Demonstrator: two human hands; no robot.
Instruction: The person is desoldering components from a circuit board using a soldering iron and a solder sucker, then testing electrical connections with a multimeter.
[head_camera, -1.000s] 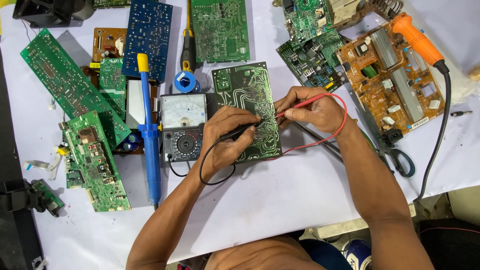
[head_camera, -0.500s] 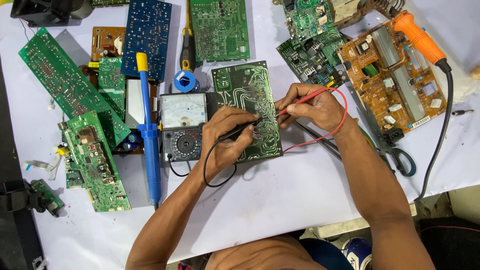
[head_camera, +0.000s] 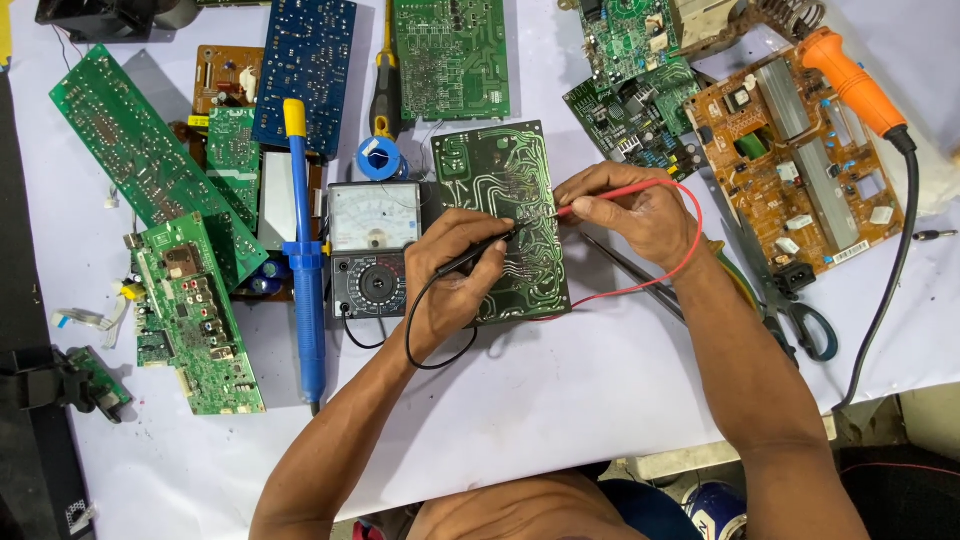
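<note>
Barely anything moved — your hands stay on the green printed circuit board (head_camera: 505, 225): left hand (head_camera: 450, 275) gripping the black probe (head_camera: 478, 252), right hand (head_camera: 630, 210) pinching the red probe (head_camera: 600, 197).

Blue desoldering pump (head_camera: 303, 290) with yellow tip lies lengthwise left of centre. Long green board (head_camera: 135, 160) slants at far left; smaller green board (head_camera: 195, 320) sits nearer, below it. Blue circuit board (head_camera: 308, 70) at far edge, green board (head_camera: 450, 55) just right of it. Blue solder spool (head_camera: 380, 160) beside a yellow-handled screwdriver (head_camera: 385, 85). Orange-brown board (head_camera: 810, 170) at right, orange-handled soldering iron (head_camera: 850, 80) over it, black cord trailing near. Scissors (head_camera: 800, 325) at right. All on white table cover (head_camera: 560, 400).
</note>
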